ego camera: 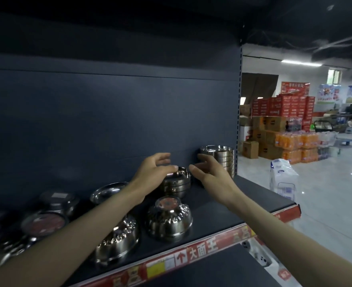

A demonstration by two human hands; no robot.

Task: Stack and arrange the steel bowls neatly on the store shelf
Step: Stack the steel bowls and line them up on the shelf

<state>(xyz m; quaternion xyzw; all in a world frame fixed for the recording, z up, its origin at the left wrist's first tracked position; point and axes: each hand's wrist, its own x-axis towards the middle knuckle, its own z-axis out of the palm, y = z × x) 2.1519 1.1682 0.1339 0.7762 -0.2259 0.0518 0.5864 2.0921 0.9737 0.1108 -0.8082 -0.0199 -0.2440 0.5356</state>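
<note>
Loose upturned bowls (168, 218) lie scattered on the shelf deck (208, 212) around your left forearm. Your left hand (152, 169) is spread open and holds nothing. Its thumb tip is at the top edge of the short stack of steel bowls (177, 183), though contact is unclear. That stack sits between your hands, nearer the left. Your right hand (211, 176), equally open and empty, is just beside it. The tall stack (222, 157) stands beyond, at the shelf's right end.
</note>
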